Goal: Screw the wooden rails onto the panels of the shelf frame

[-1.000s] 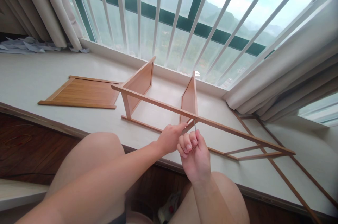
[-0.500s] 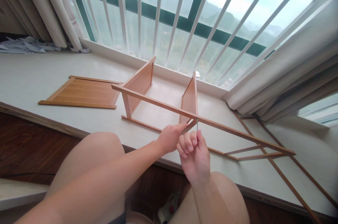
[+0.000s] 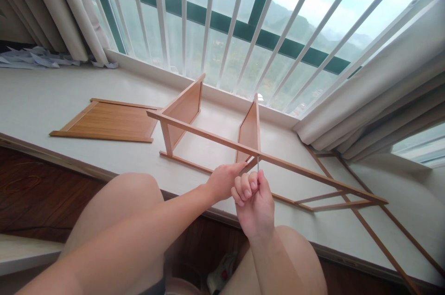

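Note:
A wooden shelf frame [image 3: 205, 137] lies on its side, with two slatless panels standing between its long rails. My left hand [image 3: 224, 181] is closed round the near edge of the middle shelf panel [image 3: 248, 126], its thumb close to the joint with the upper rail. Palm up, my right hand [image 3: 255, 202] is closed on a thin metal tool that looks like a hex key [image 3: 258, 163]. The tip of that tool meets the rail at the joint; its other end is hidden in my fist.
A separate wooden panel [image 3: 114, 121] lies flat at left on the white window ledge [image 3: 132, 82]. Another dark wooden frame [image 3: 375, 244] leans against the ledge at right. White bars [image 3: 208, 17] and curtains [image 3: 375, 86] stand behind. My knees are below the ledge's front edge.
My right hand and the hex key have shifted very slightly left. My left hand keeps its hold on the panel, and the frame stays in place.

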`<act>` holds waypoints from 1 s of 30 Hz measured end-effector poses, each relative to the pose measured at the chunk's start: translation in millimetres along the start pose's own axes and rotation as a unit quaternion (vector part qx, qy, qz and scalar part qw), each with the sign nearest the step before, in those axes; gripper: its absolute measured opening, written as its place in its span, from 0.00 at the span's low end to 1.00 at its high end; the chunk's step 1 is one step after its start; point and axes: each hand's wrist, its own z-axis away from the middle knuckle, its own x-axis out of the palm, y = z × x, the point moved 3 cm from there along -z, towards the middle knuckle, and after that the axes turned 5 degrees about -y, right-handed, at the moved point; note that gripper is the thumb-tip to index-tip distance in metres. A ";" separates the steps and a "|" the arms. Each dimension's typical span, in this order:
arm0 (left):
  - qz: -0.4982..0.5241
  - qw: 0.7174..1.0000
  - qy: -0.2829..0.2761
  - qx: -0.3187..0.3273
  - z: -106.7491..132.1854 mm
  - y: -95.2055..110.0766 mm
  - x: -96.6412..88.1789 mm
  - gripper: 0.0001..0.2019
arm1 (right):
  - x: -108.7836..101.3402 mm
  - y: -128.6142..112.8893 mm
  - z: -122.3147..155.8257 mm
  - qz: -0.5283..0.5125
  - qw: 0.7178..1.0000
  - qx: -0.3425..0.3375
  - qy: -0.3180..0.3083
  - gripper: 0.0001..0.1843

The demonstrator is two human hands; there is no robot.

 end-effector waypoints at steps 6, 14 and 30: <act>0.003 1.000 0.010 0.000 -0.2 -1.6 2.1 0.13 | 1.8 2.2 0.2 -0.016 1.000 -0.005 0.002 0.22; 0.041 0.999 0.000 -0.031 -0.5 -3.6 1.9 0.11 | 8.0 6.9 -0.3 -0.021 0.999 -0.019 0.042 0.19; 0.035 0.999 -0.010 -0.033 -2.4 -13.8 7.7 0.10 | 14.4 6.9 -0.6 -0.104 0.994 -0.021 0.008 0.19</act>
